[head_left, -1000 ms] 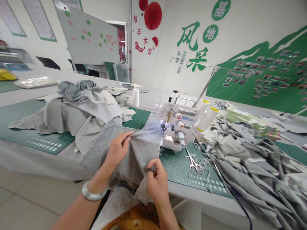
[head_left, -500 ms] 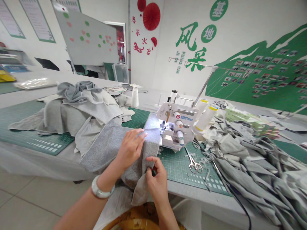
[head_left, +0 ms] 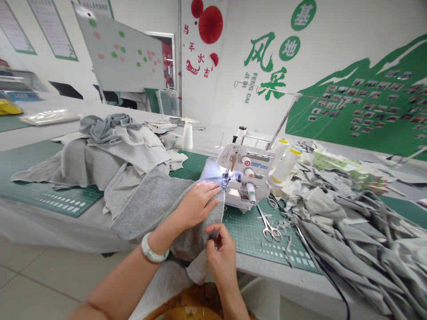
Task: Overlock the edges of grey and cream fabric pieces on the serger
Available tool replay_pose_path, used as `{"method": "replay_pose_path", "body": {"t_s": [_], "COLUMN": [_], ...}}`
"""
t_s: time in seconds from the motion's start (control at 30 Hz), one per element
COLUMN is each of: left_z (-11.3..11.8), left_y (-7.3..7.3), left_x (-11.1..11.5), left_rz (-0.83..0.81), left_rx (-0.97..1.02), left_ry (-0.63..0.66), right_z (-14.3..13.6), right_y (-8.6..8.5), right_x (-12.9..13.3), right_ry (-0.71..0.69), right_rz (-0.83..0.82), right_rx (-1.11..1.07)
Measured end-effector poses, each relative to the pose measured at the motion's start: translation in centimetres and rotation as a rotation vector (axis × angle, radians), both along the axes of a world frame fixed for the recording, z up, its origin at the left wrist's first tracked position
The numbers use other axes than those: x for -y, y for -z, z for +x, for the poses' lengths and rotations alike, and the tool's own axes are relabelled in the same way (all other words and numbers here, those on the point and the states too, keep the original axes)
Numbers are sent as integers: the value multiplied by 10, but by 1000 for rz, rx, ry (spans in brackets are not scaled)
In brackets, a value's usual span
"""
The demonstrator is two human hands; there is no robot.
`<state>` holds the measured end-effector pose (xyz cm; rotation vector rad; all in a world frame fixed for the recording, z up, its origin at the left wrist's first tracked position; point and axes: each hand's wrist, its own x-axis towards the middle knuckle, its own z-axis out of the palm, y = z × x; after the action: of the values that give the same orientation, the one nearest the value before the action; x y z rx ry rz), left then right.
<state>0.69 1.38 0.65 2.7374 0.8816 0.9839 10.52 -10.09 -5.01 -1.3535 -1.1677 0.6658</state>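
Note:
Grey knit fabric [head_left: 143,202] lies over the table's front edge and runs up to the lit needle area of a white overlock sewing machine [head_left: 245,175]. My left hand [head_left: 200,202] rests flat on this fabric with fingers stretched out, just left of the presser foot. A pale bracelet [head_left: 154,249] circles the left wrist. Lower down, my right hand [head_left: 220,251] pinches the fabric's right edge between thumb and fingers near the table edge. Part of the fabric hangs below the table toward my lap.
Scissors [head_left: 271,229] and thread scraps lie on the green cutting mat [head_left: 247,235] right of the machine. A big heap of grey cloth strips [head_left: 350,226] covers the right side. More grey fabric [head_left: 100,151] is piled at left, beside a white thread cone [head_left: 187,136].
My left hand has moved right and slightly down over the fabric, flattening onto it closer to the machine. My right hand has shifted slightly right and down, still pinching the edge.

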Motion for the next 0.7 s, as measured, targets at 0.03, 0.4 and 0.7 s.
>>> {"method": "replay_pose_path", "body": {"t_s": [0.03,0.4,0.7], "left_z": [0,2,4], "left_y": [-2,-7,-12], "left_x": [-1,-13,-23], "left_rz": [-11,-27,-38], "left_rx": [-7,-49,-150], "left_ry": [4,7,22], "right_z": [0,7,7], "right_y": [0,-4,-7], "right_x": [-1,-2,-3], "right_ry": [-3,35,19], "right_rz": [1,7,-34], "right_rx": [-9,-55,-30]}}
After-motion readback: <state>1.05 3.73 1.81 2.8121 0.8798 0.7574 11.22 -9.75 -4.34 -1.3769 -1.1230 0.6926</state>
